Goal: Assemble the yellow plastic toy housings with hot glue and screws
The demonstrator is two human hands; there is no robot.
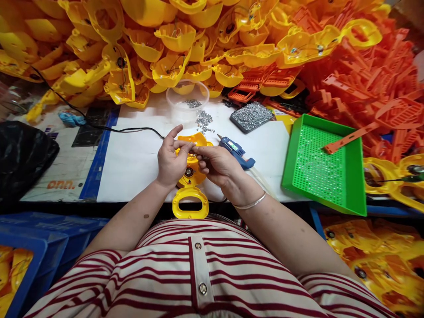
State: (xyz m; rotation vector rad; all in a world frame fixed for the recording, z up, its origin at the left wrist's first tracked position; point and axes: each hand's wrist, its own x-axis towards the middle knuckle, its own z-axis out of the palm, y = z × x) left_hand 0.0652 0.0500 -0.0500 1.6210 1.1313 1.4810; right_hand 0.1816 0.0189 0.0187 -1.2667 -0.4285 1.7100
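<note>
A yellow plastic shell (190, 200) with an oval handle lies at the front edge of the white work surface, a round black part showing in its middle. Over its upper half my left hand (172, 160) pinches with thumb and forefinger. My right hand (217, 164) meets it there, fingertips closed together. Whatever sits between the fingertips is too small to name. A blue glue gun (236, 152) lies just right of my right hand. Beyond the hands are loose screws (204, 120) and a clear round tub (187, 104).
A dark tray of screws (251, 116) lies beyond the glue gun. At right stands a green perforated basket (318, 165) with an orange strip (351, 138) across it. Yellow shells (175, 37) and orange parts (374, 84) are heaped behind. A black cable (129, 130) runs from the left.
</note>
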